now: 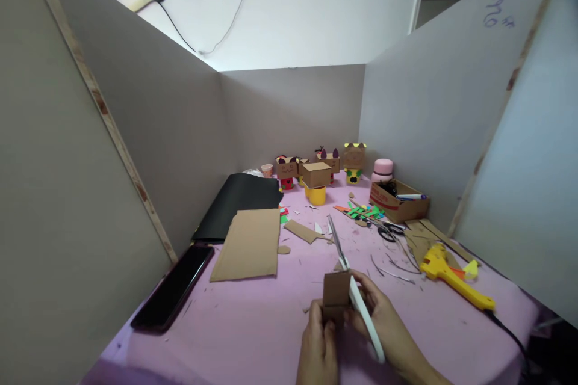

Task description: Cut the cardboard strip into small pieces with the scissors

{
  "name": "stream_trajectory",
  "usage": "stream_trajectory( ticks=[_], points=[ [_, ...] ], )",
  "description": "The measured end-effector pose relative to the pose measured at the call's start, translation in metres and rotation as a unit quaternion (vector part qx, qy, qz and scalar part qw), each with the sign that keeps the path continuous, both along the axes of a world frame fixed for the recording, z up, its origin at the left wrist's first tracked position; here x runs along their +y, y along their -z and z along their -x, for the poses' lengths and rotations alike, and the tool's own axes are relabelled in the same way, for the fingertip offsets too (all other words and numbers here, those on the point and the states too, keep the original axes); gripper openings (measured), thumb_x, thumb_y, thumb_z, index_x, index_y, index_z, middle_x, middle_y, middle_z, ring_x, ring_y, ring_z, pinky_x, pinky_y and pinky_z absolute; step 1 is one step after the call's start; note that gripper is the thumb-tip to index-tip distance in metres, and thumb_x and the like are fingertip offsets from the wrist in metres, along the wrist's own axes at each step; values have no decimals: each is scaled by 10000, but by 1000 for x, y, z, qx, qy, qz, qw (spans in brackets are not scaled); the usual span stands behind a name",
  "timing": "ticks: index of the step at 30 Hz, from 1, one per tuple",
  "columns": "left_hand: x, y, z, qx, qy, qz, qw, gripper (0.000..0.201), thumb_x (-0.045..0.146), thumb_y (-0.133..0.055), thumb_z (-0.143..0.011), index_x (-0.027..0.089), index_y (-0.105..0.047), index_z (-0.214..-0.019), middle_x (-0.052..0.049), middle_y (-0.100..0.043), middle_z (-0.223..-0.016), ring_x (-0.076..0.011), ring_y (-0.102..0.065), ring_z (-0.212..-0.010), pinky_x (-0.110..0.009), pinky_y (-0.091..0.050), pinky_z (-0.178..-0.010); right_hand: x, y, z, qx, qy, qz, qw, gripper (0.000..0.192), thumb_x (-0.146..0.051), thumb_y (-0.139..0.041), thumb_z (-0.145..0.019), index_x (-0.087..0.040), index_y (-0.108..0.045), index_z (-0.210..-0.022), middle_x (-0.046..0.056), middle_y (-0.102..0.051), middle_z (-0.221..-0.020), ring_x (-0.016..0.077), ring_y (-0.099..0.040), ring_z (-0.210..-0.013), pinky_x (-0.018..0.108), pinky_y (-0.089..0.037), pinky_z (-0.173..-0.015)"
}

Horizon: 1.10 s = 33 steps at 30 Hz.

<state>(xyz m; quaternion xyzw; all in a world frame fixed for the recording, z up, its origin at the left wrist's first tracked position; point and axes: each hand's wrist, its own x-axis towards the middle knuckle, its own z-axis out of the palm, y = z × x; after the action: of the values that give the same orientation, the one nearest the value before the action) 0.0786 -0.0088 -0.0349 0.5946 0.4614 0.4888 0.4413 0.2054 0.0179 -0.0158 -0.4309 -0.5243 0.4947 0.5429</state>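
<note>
Cardboard piece (336,290) is pinched in left grip (318,343), scissors (363,316) in right grip (386,316); carton (392,207) holds a pen (410,197).

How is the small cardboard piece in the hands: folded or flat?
Folded, apparently: the cardboard piece shows two panels meeting at a crosswise line, the lower one darker.

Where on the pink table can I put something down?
The biggest mostly bare patch lies between the phone and the left hand, nearer than the cardboard sheet. A smaller one lies between the right hand and the glue gun. It's crowded farther back on the right: green strips, black scissors, box.
</note>
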Motion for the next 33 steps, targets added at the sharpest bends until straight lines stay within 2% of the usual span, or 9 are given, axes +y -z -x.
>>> stream_trajectory(
  ticks=[3, 6, 9, 12, 15, 20, 24, 28, 33],
  points=[
    [2, -4, 4, 15, -4, 0, 1000, 189, 236, -380, -857, 162, -477, -1001, -122, -633, -953, -241, -576, -880, -345, -415, -815, 2, -2, -2, 29, -32, 18, 999, 542, -115, -674, -566, -211, -505, -1071, 23, -699, -816, 212, -658, -798, 296, -512, -705],
    [7, -13, 15, -31, 81, 12, 996, 150, 254, -490, -813, 170, -533, -929, -87, -633, -906, -240, -564, -878, -329, -410, -785, 4, -10, -5, 51, -63, 37, 996, 530, -85, -691, -524, -206, -529, -1014, -19, -677, -742, 164, -626, -685, 245, -487, -627],
    [11, -23, 24, -145, 189, 85, 967, 165, 219, -564, -758, 163, -553, -913, -48, -630, -852, -201, -574, -827, -288, -400, -714, 0, -22, -7, 74, -101, 65, 990, 474, -91, -660, -513, -182, -552, -965, -63, -627, -617, 113, -547, -521, 211, -438, -503],
    [10, -25, 24, -218, 232, 167, 933, 285, 149, -521, -707, 175, -531, -991, -36, -651, -877, -176, -618, -793, -307, -413, -753, -5, -30, -7, 97, -131, 93, 982, 480, -131, -643, -541, -166, -550, -1010, -78, -592, -554, 93, -501, -431, 198, -402, -421],
    [9, -12, 15, -230, 233, 206, 922, 382, 210, -486, -676, 181, -483, -1057, -21, -673, -769, -158, -626, -587, -316, -454, -628, -10, -30, -5, 110, -147, 108, 977, 571, -160, -670, -541, -176, -525, -1094, -79, -588, -568, 100, -518, -372, 200, -388, -361],
    [7, 11, 0, -248, 170, 190, 935, 358, 307, -439, -648, 145, -497, -962, 22, -591, -511, -118, -494, -403, -243, -376, -434, -13, -28, -3, 139, -162, 121, 969, 694, -147, -674, -556, -169, -412, -1198, -71, -615, -616, 130, -575, -328, 232, -454, -341],
    [7, 13, 0, -262, 161, 160, 938, 268, 293, -471, -668, 154, -532, -889, 25, -581, -531, -106, -494, -446, -230, -381, -459, -16, -32, 1, 162, -172, 129, 963, 690, -148, -702, -580, -164, -376, -1189, -63, -642, -627, 139, -607, -342, 234, -499, -336],
    [10, 18, 0, -283, 174, 181, 926, 344, 457, -592, -661, 175, -537, -850, 31, -571, -511, -100, -491, -418, -207, -368, -420, -16, -32, 2, 156, -159, 123, 967, 675, -123, -712, -569, -175, -389, -1160, -53, -657, -686, 114, -605, -345, 218, -513, -345],
    [7, 7, -1, -288, 170, 256, 907, 622, 692, -374, -772, 122, -620, -781, -29, -595, -480, -119, -523, -384, -223, -389, -407, -15, -27, 0, 118, -166, 127, 971, 647, -151, -620, -589, -174, -386, -1192, -58, -640, -648, 132, -575, -299, 256, -492, -308]
  ],
)
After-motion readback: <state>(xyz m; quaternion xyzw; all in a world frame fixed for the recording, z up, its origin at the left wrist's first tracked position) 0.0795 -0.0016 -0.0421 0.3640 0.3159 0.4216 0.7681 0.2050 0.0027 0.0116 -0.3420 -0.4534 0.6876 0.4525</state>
